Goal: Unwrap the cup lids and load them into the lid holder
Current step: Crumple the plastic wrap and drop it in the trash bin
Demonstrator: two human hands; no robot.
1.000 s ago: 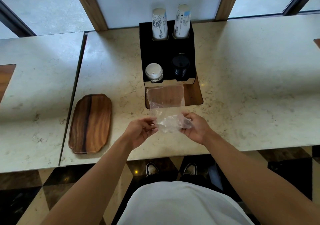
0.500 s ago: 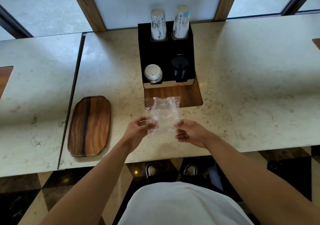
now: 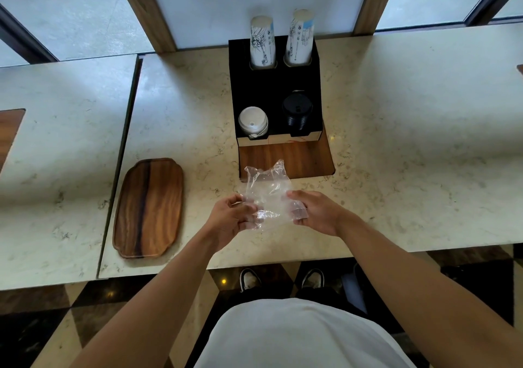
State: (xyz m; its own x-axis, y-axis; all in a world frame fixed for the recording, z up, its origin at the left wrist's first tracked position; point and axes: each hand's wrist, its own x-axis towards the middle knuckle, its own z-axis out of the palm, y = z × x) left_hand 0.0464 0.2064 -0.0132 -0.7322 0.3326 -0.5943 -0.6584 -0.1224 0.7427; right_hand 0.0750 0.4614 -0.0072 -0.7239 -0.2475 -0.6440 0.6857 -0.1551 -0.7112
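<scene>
Both hands hold an empty clear plastic wrapper [image 3: 266, 195] just above the near edge of the marble counter [image 3: 396, 155]: the left hand [image 3: 230, 219] pinches its left side with curled fingers, and the right hand [image 3: 314, 212] grips its right side, fingers closed on the crumpled film. No lids show inside it. The white lids [image 3: 252, 121] and black lids [image 3: 297, 110] already sit stacked in the near slots of the black lid holder [image 3: 254, 84], beyond the hands. Loading looks done; the next move is probably bunching up the wrapper and discarding it, though no bin shows.
</scene>
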